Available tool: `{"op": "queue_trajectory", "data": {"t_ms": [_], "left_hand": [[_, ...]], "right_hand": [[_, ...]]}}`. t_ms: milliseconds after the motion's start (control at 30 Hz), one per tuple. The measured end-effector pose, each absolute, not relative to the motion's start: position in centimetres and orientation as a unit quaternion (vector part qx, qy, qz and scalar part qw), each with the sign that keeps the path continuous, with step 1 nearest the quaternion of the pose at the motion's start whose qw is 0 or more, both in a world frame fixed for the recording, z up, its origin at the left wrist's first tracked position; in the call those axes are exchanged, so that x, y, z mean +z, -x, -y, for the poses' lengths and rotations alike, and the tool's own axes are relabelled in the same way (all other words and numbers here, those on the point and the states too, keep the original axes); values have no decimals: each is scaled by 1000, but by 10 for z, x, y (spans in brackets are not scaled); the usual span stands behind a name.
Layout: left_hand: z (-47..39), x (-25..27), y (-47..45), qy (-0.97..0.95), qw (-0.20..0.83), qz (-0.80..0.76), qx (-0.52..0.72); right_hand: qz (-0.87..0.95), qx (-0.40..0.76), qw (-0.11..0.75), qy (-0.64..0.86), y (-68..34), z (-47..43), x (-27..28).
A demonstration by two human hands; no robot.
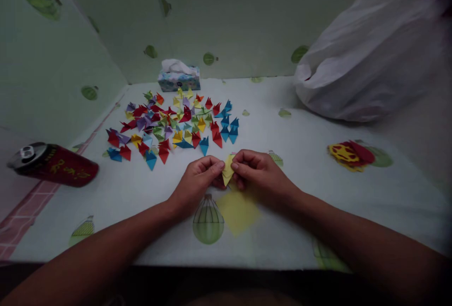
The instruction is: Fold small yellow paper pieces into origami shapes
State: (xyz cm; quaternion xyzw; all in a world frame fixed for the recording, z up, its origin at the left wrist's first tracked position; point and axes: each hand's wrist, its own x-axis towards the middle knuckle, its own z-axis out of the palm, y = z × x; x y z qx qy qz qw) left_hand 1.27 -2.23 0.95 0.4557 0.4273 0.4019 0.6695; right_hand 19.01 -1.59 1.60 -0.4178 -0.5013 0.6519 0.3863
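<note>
Between both hands is a small piece of folded yellow paper [228, 172], with its pointed end toward me. My left hand [203, 173] pinches its left edge between thumb and fingers. On the opposite edge, my right hand [259, 169] is closed in a similar pinch. Below the hands a flat yellow paper sheet [240, 214] lies on the table, partly blurred. Beyond them spreads a crowd of small folded paper cranes [164, 145] in red, blue, yellow, green and purple.
A tissue box [179, 80] stands against the back wall. At the left is a dark red drink can [58, 164]. A large white plastic bag [360, 56] fills the back right. Red and yellow cut-out pieces [349, 154] lie on the right of the patterned tablecloth [151, 230].
</note>
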Motion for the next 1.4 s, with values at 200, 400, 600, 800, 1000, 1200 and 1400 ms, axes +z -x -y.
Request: {"op": "queue_trajectory", "data": {"t_ms": [200, 400, 600, 800, 1000, 1200, 1400], "left_hand": [[21, 9, -12, -438, 687, -425, 393], [20, 10, -12, -435, 692, -427, 386], [19, 9, -11, -437, 691, -426, 388], [20, 12, -12, -458, 660, -456, 383], [21, 17, -12, -511, 586, -486, 399], [23, 21, -13, -496, 597, -478, 411], [25, 19, -13, -474, 619, -470, 413]], "right_hand": [[524, 626, 382, 434, -190, 17, 17], [527, 613, 379, 450, -190, 17, 17], [529, 613, 378, 448, -190, 17, 15], [523, 615, 375, 456, -189, 18, 15], [505, 668, 374, 399, -191, 17, 12], [456, 731, 372, 345, -192, 13, 6], [436, 755, 363, 329, -193, 12, 6]]}}
